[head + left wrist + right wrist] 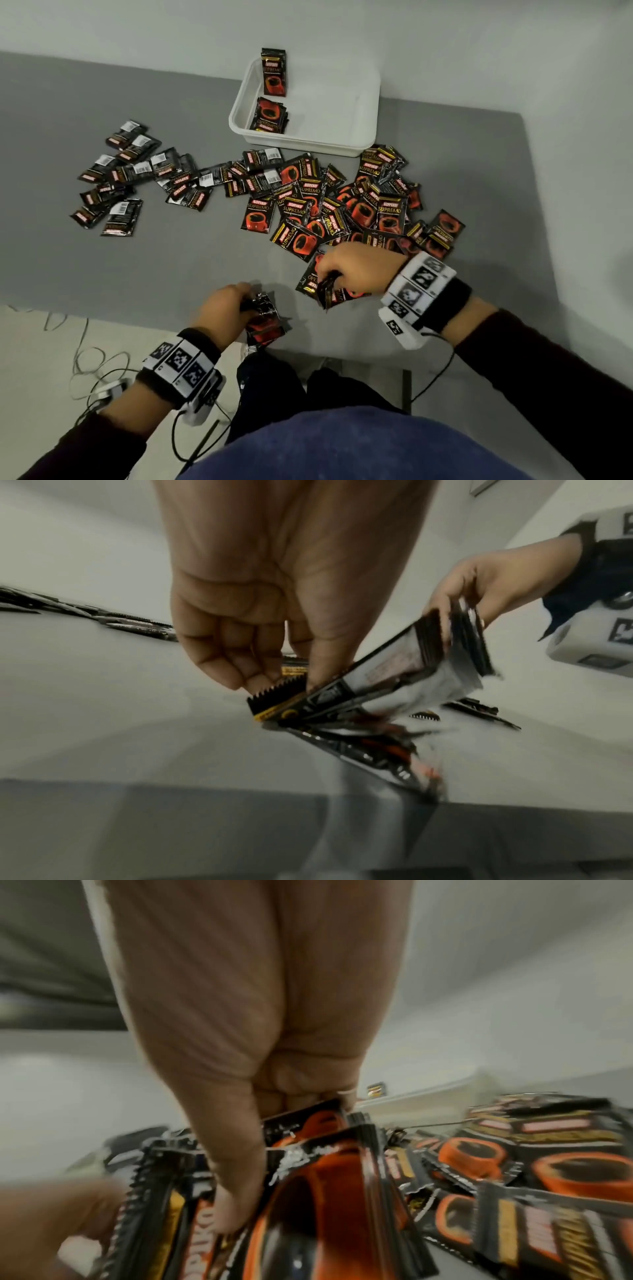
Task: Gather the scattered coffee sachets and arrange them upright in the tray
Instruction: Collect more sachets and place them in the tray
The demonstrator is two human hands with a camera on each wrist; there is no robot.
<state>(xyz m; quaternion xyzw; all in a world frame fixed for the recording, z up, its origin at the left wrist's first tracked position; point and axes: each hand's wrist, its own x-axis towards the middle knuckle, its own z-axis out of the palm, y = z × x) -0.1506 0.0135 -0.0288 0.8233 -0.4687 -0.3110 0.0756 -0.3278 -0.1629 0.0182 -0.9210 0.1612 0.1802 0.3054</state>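
Observation:
Black-and-red coffee sachets (342,205) lie in a heap on the grey table (137,267), with a looser group (130,178) to the left. The white tray (308,142) stands at the back and holds one upright sachet bundle (274,72) and one leaning bundle (269,114). My left hand (245,301) grips a stack of sachets (265,322) near the table's front edge; the left wrist view shows thumb and fingers pinching that stack (342,696). My right hand (329,274) pinches a few sachets (327,291) at the heap's near edge, its thumb pressed on them (325,1177).
A pale wall rises right behind the tray. The table's front edge runs just below my left hand. Cables (92,370) lie on the floor at the lower left. My legs show under the table edge. The tray (428,1099) is far beyond the heap.

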